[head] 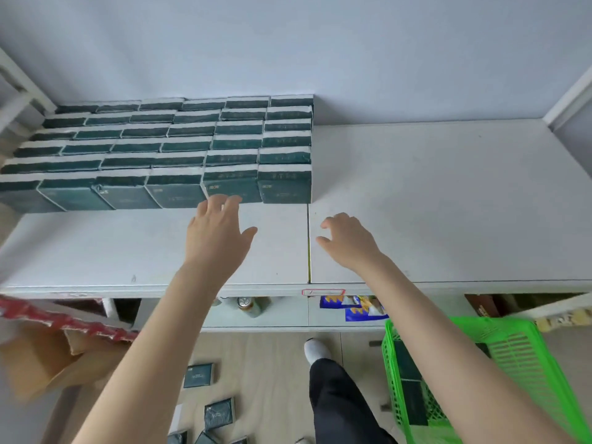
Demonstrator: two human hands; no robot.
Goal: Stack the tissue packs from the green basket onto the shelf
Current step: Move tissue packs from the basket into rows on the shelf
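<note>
While the stacked tissue packs (179, 145) fill the left of the shelf (448, 203) in tidy rows, the left hand (217, 232) hovers at the front row, fingers spread, holding nothing. The right hand (347, 241), loosely curled and also empty, hangs over bare shelf. The remaining packs (408, 366) lie in the green basket (512, 354), below and to its right, so the right hand is likely nearer.

Print on the tissue packs (230, 184) is illegible.
</note>
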